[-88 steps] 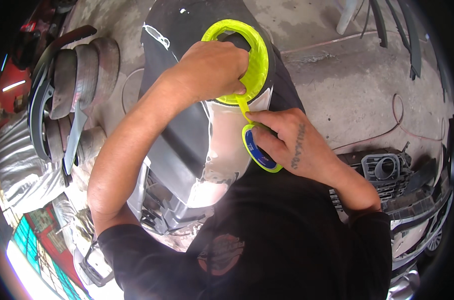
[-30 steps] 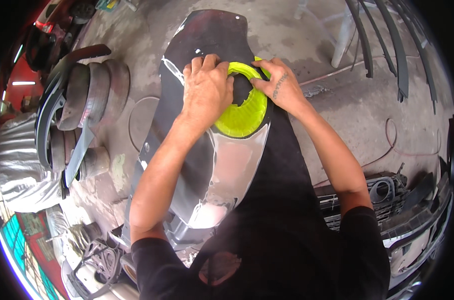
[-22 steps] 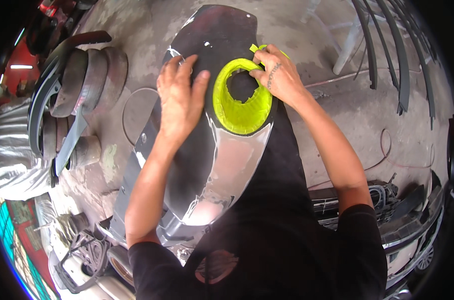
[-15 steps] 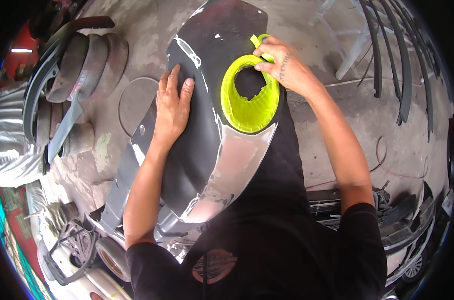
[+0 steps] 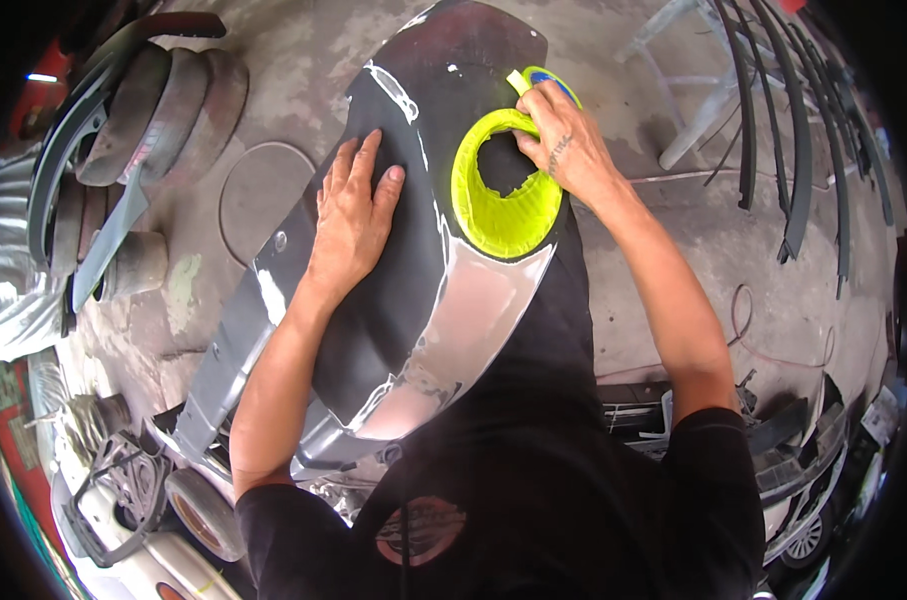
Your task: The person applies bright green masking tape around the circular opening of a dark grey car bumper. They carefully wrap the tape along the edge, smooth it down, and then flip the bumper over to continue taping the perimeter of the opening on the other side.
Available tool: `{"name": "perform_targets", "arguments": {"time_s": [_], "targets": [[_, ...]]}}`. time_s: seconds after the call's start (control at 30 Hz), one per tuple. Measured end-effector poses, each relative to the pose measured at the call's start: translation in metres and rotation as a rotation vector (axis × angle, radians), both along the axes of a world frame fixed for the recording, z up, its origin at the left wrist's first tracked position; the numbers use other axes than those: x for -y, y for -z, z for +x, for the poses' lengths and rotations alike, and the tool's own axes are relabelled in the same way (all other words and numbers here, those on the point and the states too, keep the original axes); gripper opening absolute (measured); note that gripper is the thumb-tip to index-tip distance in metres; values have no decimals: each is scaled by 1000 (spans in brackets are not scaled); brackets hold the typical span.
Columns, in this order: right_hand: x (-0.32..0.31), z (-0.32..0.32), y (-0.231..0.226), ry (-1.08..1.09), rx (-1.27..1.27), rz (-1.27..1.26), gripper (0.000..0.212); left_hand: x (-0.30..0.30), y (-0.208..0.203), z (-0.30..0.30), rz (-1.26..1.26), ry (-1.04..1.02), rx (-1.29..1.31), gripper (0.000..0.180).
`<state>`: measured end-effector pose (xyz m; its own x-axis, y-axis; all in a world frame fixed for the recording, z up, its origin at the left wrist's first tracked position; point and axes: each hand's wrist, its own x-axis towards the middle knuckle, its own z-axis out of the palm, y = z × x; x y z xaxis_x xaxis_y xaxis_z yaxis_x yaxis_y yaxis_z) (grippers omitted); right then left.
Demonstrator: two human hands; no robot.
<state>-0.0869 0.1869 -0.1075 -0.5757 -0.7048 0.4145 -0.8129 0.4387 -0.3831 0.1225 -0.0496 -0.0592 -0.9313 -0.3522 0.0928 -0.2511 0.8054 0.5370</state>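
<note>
Here, left hand open, spread on dark panel — right hand curled, gripping yellow tape roll.

"What's surrounding the tyres?"
"Blotched concrete floor is spreading to their right, shining paler on their near side."
"Anything else?"
"Silvery sheeting is gleaming at their left; a metal frame is standing far to their right."
</note>
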Motion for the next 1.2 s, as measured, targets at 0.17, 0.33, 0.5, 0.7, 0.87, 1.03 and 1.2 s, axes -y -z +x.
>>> {"name": "perform_targets", "arguments": {"time_s": [0.17,0.33,0.5,0.7,0.87,1.03,1.2], "targets": [[-6,23,0,81,-17,-60,50,-1,-5,4,-16,-1,46,62],[-24,27,-4,68,327,-158,51,2,-8,11,-11,-8,59,61],[-24,24,5,104,489,-338,36,-1,-11,10,-11,1,-4,61],[7,19,3,20,22,-271,34,-2,-7,10,-1,13,8,59],[0,13,7,4,158,-271,33,-2,-14,19,-11,23,3,60],[-31,28,21,163,169,-308,31,-3,-24,40,-43,68,5,59],[-45,64,15,303,352,-326,32,2,-27,62,-148,69,21,55]]}}
